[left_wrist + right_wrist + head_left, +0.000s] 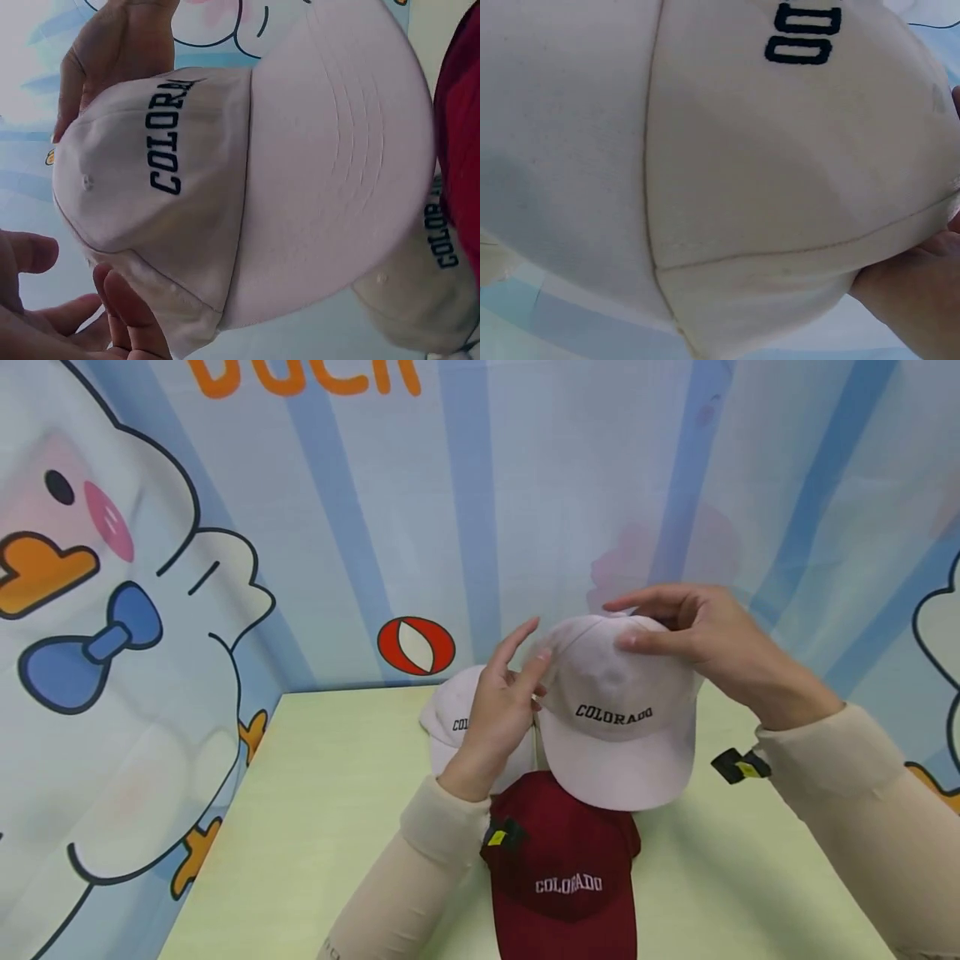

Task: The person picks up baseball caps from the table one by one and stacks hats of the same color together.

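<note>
A white baseball cap (618,681) with dark COLORADO lettering is held up in front of me, its brim toward me and angled down. My right hand (723,647) pinches its crown near the top, thumb on the front and fingers behind. Beside the crown's left side is my left hand (501,714), its fingers spread and slightly bent. In the left wrist view, the left fingertips (116,296) overlap the cap's side panel, and the thumb stands apart. Below the held cap lies a dark red cap (562,839) with white COLORADO lettering. Another white cap (450,706) sits behind my left hand, partly hidden.
The caps are over a pale yellow-green table (337,793). A blue-striped cloth backdrop (525,485) with cartoon ducks rises behind the table's far edge and along its left side.
</note>
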Motion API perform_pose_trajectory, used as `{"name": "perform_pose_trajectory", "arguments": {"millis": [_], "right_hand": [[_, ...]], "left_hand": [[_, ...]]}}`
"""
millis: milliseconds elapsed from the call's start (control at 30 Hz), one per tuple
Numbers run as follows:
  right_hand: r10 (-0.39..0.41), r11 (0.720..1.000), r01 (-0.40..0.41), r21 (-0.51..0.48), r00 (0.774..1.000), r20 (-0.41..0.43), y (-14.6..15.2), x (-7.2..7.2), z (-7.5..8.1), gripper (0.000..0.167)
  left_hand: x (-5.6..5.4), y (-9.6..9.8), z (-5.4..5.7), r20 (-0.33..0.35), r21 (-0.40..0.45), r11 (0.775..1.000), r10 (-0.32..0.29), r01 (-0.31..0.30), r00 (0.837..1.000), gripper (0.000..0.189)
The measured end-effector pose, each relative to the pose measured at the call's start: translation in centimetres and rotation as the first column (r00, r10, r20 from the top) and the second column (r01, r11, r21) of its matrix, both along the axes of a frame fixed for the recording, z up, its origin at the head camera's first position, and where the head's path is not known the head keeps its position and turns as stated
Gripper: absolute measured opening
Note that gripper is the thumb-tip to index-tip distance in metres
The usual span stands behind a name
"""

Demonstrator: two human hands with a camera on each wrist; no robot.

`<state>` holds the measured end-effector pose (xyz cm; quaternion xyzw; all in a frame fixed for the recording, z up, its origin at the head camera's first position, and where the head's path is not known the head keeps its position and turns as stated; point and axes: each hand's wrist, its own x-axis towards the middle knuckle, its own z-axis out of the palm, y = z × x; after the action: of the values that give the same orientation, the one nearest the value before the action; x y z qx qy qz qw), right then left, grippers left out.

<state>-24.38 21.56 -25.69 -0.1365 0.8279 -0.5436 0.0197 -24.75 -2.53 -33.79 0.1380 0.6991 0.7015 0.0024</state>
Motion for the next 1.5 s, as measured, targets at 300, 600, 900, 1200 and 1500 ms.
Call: {"name": "perform_pose_trajectory", "arguments": {"millis": [300, 600, 900, 1200, 1500], "right_hand": [[0.126, 0.991, -0.126, -0.042, 0.992, 0.001, -0.8, 0.1, 0.5, 0.040], [0.127, 0.992, -0.127, -0.008, 0.991, -0.034, -1.4, 0.0, 0.6, 0.042], [0.118, 0.993, -0.118, 0.008, 0.992, -0.052, -1.9, -0.2, 0.7, 0.043], [0.117, 0.993, -0.117, -0.001, 0.992, -0.051, -2.3, -0.5, 0.7, 0.043], [0.115, 0.993, -0.116, -0.025, 0.993, -0.026, -2.9, -0.8, 0.7, 0.046]], "left_hand": [[-0.2, -0.5, 0.4, -0.171, -0.100, 0.995, -0.047, 0.030, 0.984, 0.043], [0.3, -0.7, 1.1, -0.244, -0.231, 0.973, -0.052, -0.005, 0.968, 0.037], [0.4, -1.0, 1.7, -0.274, -0.225, 0.974, -0.049, -0.014, 0.960, 0.028], [0.0, -1.4, 1.9, -0.321, -0.202, 0.979, -0.035, -0.032, 0.946, 0.023], [-0.6, -1.8, 2.4, -0.355, -0.149, 0.987, -0.004, -0.053, 0.935, 0.021]]}}
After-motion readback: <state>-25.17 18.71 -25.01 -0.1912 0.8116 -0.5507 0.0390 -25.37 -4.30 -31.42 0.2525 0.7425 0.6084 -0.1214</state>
